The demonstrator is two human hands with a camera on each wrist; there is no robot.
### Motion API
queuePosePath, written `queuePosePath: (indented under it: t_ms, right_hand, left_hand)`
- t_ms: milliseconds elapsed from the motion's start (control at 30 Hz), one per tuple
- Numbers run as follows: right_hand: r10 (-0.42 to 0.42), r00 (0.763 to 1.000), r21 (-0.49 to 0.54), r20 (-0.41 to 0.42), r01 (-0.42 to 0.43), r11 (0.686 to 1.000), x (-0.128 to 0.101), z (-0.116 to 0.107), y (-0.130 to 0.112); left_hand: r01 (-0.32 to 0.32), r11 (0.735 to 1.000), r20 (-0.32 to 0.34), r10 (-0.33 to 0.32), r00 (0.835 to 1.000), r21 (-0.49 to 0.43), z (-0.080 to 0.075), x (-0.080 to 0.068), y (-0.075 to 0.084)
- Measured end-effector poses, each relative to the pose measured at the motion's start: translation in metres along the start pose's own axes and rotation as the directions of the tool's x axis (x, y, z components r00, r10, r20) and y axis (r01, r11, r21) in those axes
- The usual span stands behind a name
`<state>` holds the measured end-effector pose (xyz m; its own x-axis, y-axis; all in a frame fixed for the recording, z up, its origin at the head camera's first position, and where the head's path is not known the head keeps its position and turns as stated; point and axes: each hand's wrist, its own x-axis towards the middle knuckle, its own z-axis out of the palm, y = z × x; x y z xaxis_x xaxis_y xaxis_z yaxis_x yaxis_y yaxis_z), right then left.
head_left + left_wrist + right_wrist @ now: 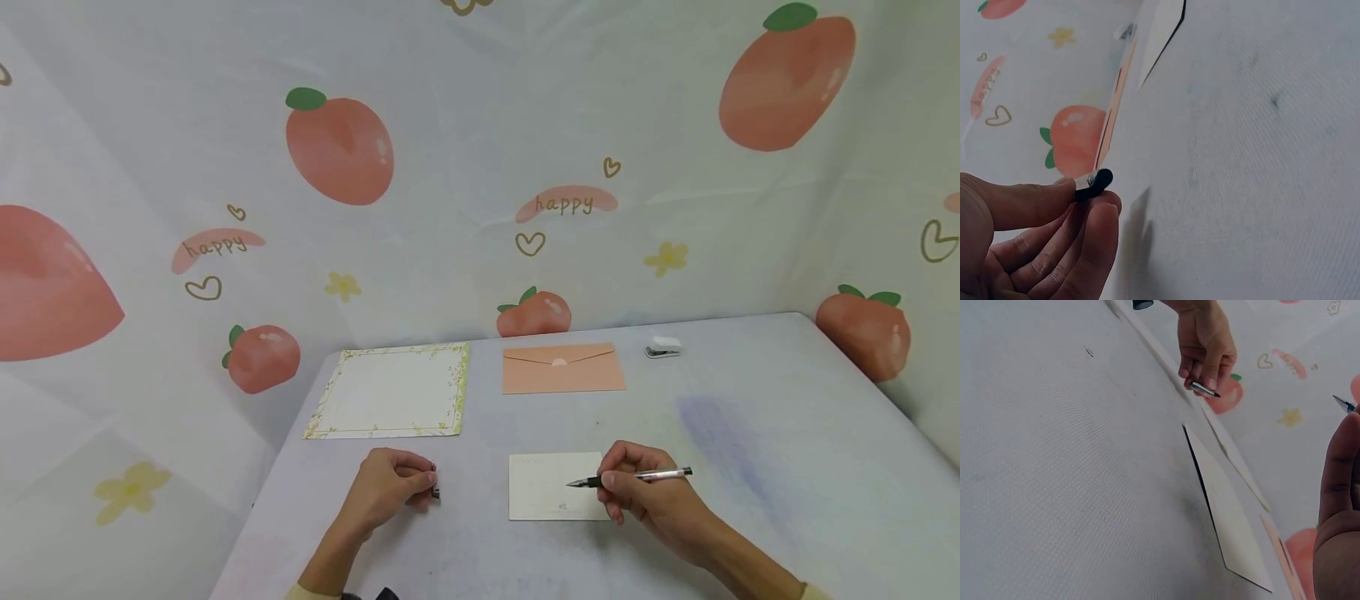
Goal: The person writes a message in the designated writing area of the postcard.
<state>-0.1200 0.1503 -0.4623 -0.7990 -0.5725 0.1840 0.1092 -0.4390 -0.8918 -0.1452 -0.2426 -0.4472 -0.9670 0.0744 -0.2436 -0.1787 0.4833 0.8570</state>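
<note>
White card [555, 487] lay flat on tabletop [750, 433], unpinned. Right hand [648, 492] fingers gripped pen [637, 477], tip over card. Left hand [390, 487] pinched pen cap [435, 492]. Risk: card could skid under stroke, cap could slip loose.

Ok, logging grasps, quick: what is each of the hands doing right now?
Left hand: pinching the pen cap.
Right hand: holding the pen over the card.

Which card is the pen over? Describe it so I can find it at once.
On the white table, look at the near edge, just left of the right hand holding the pen. The small cream card lies flat under the pen tip. It is plain, unlike the flower-bordered sheet and orange envelope behind it.
</note>
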Motion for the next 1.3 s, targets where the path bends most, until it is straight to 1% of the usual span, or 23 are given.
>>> queuePosePath:
  t_ms: [367, 567, 667, 800, 867, 967, 1133, 1233, 1300]
  right_hand:
    - [0.006, 1.0, 0.012, 0.005, -0.006, 1.0, 0.001, 0.001, 0.003]
    - [0.004, 1.0, 0.018, 0.007, -0.004, 1.0, 0.0, 0.0, 0.004]
    - [0.004, 1.0, 0.016, 0.003, -0.004, 1.0, 0.0, 0.0, 0.005]
    - [0.003, 1.0, 0.014, 0.001, -0.003, 1.0, -0.001, -0.001, 0.005]
    - [0.0, 1.0, 0.014, 0.002, 0.0, 1.0, -0.001, -0.001, 0.005]
    - [-0.004, 1.0, 0.013, 0.004, 0.004, 1.0, -0.001, -0.002, 0.005]
    - [-0.01, 1.0, 0.015, 0.008, 0.01, 1.0, -0.001, -0.002, 0.004]
    - [-0.01, 1.0, 0.015, 0.006, 0.01, 1.0, -0.001, -0.003, 0.003]
    - [-0.009, 1.0, 0.015, 0.005, 0.009, 1.0, -0.001, -0.003, 0.003]
  left_hand:
    - [-0.005, 0.989, -0.033, 0.01, 0.999, 0.147, 0.006, 0.006, -0.006]
    - [-0.007, 0.985, -0.06, 0.018, 0.998, 0.174, 0.009, 0.006, -0.007]
    - [-0.01, 0.977, -0.088, 0.03, 0.996, 0.213, 0.011, 0.005, -0.004]
    - [-0.017, 0.96, -0.131, 0.055, 0.99, 0.28, 0.013, 0.004, -0.002]
    - [-0.024, 0.954, -0.14, 0.069, 0.988, 0.298, 0.013, 0.003, -0.001]
    - [-0.016, 0.945, -0.164, 0.074, 0.984, 0.328, 0.013, 0.002, -0.001]
    - [-0.008, 0.915, -0.213, 0.103, 0.972, 0.403, 0.013, -0.001, 0.002]
    - [-0.019, 0.907, -0.233, 0.129, 0.964, 0.421, 0.013, -0.004, 0.006]
    - [-0.035, 0.909, -0.24, 0.146, 0.96, 0.414, 0.013, -0.005, 0.009]
